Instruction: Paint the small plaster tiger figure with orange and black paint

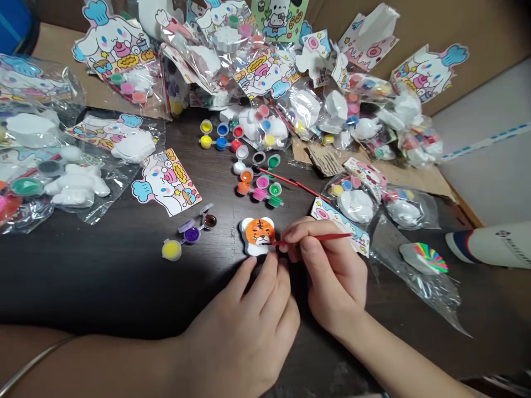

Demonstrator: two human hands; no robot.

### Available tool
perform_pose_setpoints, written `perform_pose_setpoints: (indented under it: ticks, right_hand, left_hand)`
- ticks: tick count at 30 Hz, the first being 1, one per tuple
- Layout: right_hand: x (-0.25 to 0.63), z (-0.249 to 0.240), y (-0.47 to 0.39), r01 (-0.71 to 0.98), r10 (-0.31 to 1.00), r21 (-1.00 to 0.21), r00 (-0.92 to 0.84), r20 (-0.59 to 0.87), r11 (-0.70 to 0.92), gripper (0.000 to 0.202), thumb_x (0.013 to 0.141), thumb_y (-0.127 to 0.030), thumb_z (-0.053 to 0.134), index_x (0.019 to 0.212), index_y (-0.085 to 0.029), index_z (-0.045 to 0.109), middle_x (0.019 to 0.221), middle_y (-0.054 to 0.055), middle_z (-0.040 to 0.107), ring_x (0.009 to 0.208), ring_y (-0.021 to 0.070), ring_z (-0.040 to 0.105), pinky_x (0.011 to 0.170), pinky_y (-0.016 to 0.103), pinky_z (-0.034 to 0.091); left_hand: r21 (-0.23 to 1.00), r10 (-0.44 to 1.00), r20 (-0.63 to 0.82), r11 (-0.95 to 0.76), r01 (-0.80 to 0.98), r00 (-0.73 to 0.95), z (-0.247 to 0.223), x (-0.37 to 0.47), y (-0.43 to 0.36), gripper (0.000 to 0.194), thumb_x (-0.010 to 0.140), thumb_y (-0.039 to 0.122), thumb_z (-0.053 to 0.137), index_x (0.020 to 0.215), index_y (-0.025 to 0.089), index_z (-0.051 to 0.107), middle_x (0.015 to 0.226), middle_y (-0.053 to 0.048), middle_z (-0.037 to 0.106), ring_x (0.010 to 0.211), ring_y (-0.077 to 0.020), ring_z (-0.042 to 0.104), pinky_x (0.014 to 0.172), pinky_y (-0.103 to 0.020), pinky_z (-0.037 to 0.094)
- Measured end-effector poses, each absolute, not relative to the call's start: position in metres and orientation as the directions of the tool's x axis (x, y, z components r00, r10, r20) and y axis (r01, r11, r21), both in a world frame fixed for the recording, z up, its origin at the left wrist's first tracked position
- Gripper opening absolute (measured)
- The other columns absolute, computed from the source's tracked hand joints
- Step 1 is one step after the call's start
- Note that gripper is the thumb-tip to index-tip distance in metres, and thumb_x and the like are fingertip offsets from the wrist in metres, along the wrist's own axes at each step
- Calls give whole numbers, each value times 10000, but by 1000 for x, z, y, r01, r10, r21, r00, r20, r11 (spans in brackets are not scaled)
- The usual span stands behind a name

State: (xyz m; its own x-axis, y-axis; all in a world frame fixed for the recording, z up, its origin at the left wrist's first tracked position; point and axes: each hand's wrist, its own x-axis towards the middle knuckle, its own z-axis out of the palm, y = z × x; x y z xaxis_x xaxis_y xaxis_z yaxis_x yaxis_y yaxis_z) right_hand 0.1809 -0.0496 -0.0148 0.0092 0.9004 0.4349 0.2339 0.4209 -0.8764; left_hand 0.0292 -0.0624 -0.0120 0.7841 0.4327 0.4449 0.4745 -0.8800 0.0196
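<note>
A small white plaster tiger figure (260, 228) lies on the dark table, its face painted orange with black markings. My left hand (259, 315) holds it by the lower edge with bent fingertips; the thumb is hidden. Between the thumb and fingers of my right hand (332, 265) is a thin red paintbrush (334, 236). Its dark tip touches the lower part of the tiger's face. Left of the figure is a short strip of paint pots (191, 234) in yellow, purple and dark brown. Behind it stand several more open paint pots (259, 186), with a second red brush (286, 179) lying across them.
Bagged plaster figures with paints (265, 124) crowd the back and the left side. A cartoon card (168, 185) lies to the left. On the right are an empty clear bag (418, 287), a white figure with rainbow stripes (425, 258) and a paper cup (489, 243) on its side.
</note>
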Motion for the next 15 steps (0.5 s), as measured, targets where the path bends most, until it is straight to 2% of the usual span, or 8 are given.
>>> perform_pose_setpoints:
  ticks: [6,11,15]
  right_hand:
    - [181,-16,-50,320,882,-831,-30,471,455,199,948,-102,404,912,-198,574,790,2,572,708,99,550,590,230,439]
    - [181,-16,-51,351,861,-808,14,509,473,207,940,-81,402,898,-194,570,785,-5,564,708,88,544,582,222,429]
    - [181,-15,-50,368,847,-779,-44,530,507,206,929,-66,402,912,-190,566,791,-2,573,724,93,551,593,225,435]
  left_hand:
    - [20,429,447,-882,471,785,-10,29,-61,375,936,143,299,1018,91,661,1158,-126,692,1112,-250,620,950,-365,428]
    - [20,436,441,-878,478,784,-11,29,-61,374,937,149,298,1030,77,652,1178,-136,682,1135,-259,610,949,-362,436]
    - [23,428,443,-884,467,788,-11,29,-62,385,938,143,286,1035,80,653,1168,-128,687,1119,-252,618,940,-358,440]
